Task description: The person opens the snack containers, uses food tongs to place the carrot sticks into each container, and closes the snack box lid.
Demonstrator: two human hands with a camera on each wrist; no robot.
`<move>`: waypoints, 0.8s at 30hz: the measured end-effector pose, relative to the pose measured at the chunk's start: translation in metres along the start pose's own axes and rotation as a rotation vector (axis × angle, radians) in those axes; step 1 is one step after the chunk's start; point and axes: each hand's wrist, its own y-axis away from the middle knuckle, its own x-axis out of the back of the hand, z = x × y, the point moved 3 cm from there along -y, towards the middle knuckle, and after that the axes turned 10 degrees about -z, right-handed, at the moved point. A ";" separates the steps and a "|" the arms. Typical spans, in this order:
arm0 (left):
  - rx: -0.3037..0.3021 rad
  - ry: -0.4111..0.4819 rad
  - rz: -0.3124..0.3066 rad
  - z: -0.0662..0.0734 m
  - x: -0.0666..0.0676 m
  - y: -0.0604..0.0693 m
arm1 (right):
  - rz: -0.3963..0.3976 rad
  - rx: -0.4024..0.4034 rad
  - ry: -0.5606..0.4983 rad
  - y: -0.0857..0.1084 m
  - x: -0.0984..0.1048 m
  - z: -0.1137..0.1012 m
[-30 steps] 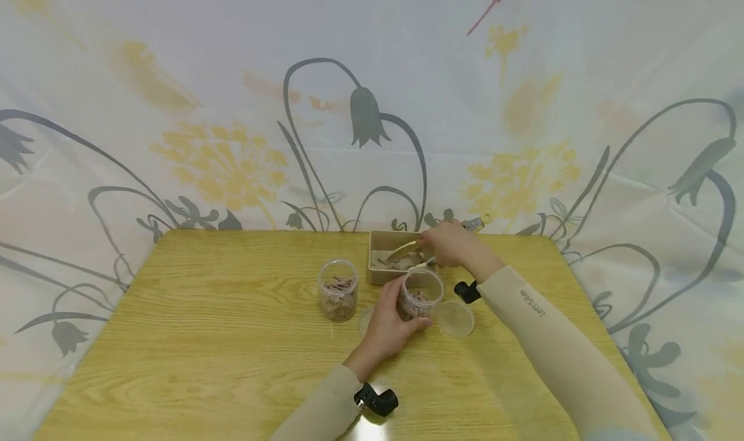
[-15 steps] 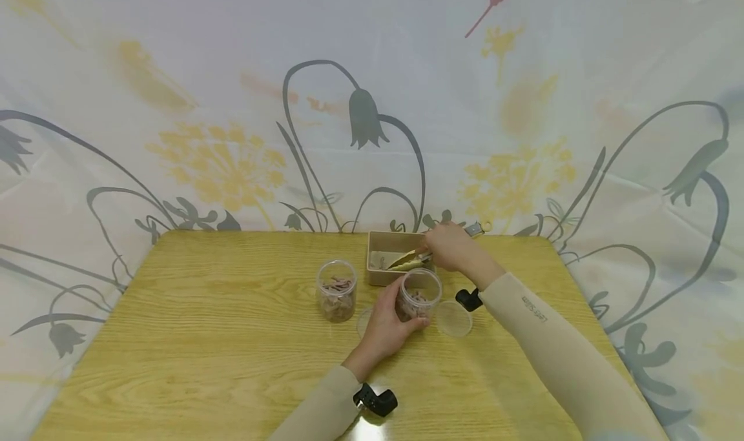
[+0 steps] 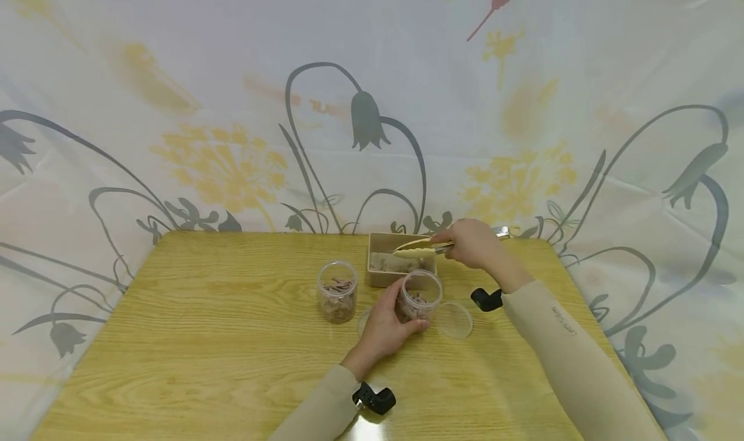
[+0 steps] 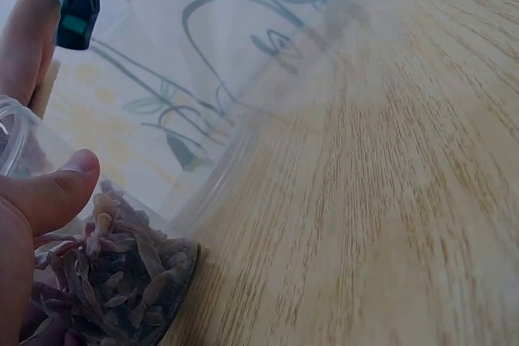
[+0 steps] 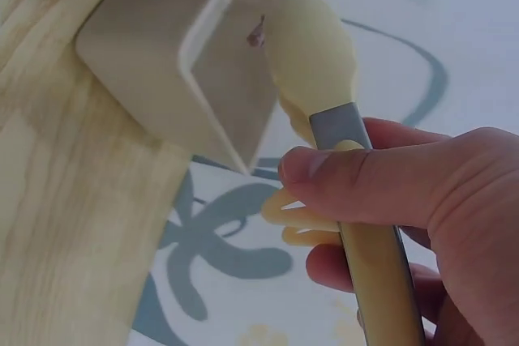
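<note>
My left hand (image 3: 385,325) grips a clear plastic jar (image 3: 416,308) partly filled with brownish-purple dried strips. In the left wrist view its thumb (image 4: 61,192) lies against the jar wall, above the shrivelled strips (image 4: 113,273). Cream-tipped tongs (image 3: 415,250) with metal arms are held in my right hand (image 3: 473,242), their heads over a beige rectangular box (image 3: 383,279) behind the jar. The right wrist view shows the tong heads nearly together, with a small purplish piece (image 5: 256,34) at their tip. Some small bits lie in the box, partly hidden by the tongs.
A second clear jar (image 3: 337,302) of similar strips stands to the left. One flat translucent lid (image 3: 455,320) lies right of the gripped jar; another (image 3: 363,320) is partly covered by my left hand. A flower-printed cloth (image 3: 232,105) hangs behind the wooden table (image 3: 203,338).
My right hand has moved right, and the tongs have lifted from low in the box to near its rim, their heads now closer together. My left hand and the jar stay put.
</note>
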 end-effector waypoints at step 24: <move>-0.001 -0.062 0.032 0.000 -0.002 0.000 | 0.227 0.045 -0.211 0.119 0.003 -0.016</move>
